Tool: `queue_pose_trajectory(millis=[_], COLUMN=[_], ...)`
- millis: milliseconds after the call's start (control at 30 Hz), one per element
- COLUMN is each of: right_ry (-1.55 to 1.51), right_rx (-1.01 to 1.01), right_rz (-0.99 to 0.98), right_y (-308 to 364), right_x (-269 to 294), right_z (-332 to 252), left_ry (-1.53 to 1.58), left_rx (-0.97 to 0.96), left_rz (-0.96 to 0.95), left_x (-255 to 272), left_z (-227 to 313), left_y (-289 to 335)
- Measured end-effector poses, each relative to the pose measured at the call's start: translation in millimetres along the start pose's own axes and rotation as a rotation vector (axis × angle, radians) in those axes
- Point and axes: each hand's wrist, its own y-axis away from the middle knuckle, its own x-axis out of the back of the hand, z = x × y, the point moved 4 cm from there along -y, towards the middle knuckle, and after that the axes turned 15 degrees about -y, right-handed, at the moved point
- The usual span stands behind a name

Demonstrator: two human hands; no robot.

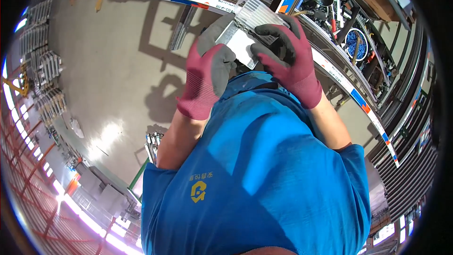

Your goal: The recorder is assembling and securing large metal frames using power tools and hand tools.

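Case (241,48) — one, open, tight in left hand (206,63) — right hand (293,57) against it, hold unclear

Grey floor (113,52) — white scrap (76,128) on it.

A workshop, and a metalworking one, judging by what's around us. Long bars (410,193) lie in rows over on the right, tools (333,24) crowd together near a tub (356,29) of blue bits (351,42), and lengths of framing (340,75) carry printed film. Stacked metal pieces (47,66) line the far left, across a broad grey floor (113,56), with red steelwork (28,170) beyond.
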Motion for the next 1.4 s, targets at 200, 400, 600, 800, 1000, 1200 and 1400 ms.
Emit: queue_pose_trajectory(millis=[200, 400, 600, 800, 1000, 1200, 1400], right_ry=[0.175, 0.340, 0.101, -0.299, -0.427, -0.722, -0.737], right_rx=[0.050, 0.094, 0.012, -0.044, 0.027, -0.475, -0.025], right_rz=[0.006, 0.021, -0.027, -0.020, 0.065, 0.273, 0.184], right_y=[-5, -4, -7, -9, -13, -12, -23], right_x=[0, -10, -9, -17, -24, -57, -82], right_z=[2, -2, 21, 29, 39, 47, 76], left_ry=[0.220, 0.419, 0.264, 0.431, 0.393, -0.629, -0.822], left_rx=[-0.008, 0.122, 0.082, 0.241, 0.190, -0.333, -0.511], left_rz=[0.062, 0.064, 0.095, -0.037, -0.189, 0.272, 0.371], left_x=[-14, -14, -7, 8, 23, 11, 5], left_z=[-4, -24, -14, -25, -42, 12, 38], left_y=[-3, -3, -9, -23, -49, -31, -12])
